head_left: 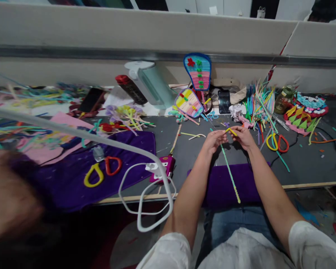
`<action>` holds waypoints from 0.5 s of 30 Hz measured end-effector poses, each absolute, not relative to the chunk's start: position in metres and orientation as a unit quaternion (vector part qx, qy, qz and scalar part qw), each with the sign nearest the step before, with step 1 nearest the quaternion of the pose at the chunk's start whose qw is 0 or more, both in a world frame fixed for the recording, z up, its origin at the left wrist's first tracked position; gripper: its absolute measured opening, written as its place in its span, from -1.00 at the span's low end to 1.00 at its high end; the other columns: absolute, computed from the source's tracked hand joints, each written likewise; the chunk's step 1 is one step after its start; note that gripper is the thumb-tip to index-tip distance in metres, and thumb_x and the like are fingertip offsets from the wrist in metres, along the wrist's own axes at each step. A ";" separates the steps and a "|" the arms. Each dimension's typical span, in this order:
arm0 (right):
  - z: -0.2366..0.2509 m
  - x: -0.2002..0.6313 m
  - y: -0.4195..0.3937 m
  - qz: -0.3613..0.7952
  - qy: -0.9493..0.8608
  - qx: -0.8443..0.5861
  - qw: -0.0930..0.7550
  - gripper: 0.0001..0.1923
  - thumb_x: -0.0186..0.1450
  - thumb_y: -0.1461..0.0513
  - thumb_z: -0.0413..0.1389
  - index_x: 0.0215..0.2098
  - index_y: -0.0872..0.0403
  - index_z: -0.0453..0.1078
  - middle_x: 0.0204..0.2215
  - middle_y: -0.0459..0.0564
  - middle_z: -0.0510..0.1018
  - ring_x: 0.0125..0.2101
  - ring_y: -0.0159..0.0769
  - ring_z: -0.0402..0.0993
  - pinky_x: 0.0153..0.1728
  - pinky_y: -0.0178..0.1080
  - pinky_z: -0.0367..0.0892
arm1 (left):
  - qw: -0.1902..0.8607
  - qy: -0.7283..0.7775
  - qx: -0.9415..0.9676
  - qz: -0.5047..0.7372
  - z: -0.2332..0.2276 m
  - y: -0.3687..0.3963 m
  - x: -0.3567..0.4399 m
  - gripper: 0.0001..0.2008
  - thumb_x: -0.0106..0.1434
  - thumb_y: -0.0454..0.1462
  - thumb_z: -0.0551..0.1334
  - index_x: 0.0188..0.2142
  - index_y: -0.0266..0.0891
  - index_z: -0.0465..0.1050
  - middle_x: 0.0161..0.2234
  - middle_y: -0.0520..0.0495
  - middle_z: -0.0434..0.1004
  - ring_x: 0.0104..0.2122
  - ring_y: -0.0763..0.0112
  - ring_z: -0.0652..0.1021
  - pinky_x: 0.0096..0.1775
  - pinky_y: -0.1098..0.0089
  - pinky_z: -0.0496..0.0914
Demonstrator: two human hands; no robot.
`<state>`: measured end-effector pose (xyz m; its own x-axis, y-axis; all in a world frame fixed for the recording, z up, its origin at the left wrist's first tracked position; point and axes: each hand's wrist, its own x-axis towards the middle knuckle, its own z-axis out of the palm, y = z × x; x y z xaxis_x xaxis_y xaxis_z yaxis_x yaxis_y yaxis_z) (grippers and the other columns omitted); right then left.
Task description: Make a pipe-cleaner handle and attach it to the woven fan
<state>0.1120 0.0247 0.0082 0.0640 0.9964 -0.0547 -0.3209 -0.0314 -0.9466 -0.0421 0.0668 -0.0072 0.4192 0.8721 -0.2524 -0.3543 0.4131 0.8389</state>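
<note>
Both my hands are raised over the near part of the grey table. My left hand (216, 140) pinches one end of a short bent yellow pipe cleaner (231, 131). At its other end, the fingertips of my right hand (243, 136) are closed on it. Below my left hand a long pipe cleaner (229, 169), green fading to yellow, stretches toward me over a folded purple cloth (218, 186). Whether my left hand also touches this long one, I cannot tell. To the right of my right hand lie scissors with yellow and red handles (282, 143).
Bundled pipe cleaners (259, 106), fan-shaped craft pieces (197, 71) and a pale green jug (159, 86) stand along the back. A white cable (123, 147) crosses at left beside a magenta power strip (168, 166). Another person's blurred hand (14, 198) is at far left.
</note>
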 end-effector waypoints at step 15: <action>0.005 0.104 0.026 0.439 -0.446 -0.455 0.633 -0.74 0.05 0.04 0.25 -0.44 0.04 0.44 -0.60 -0.18 0.38 -0.56 -0.45 0.23 -0.56 -0.38 0.19 | 0.768 0.341 0.368 0.398 -0.005 0.061 -0.036 -0.71 -0.08 -0.21 0.47 -0.43 -0.33 0.48 -0.56 0.00 0.47 -0.60 0.54 0.46 -0.36 0.36 0.48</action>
<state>0.1039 0.0259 0.0051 0.2159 0.9623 0.1654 -0.1507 0.2002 -0.9681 -0.0363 0.0610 -0.0047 0.4501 0.8626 -0.2308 -0.3602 0.4119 0.8370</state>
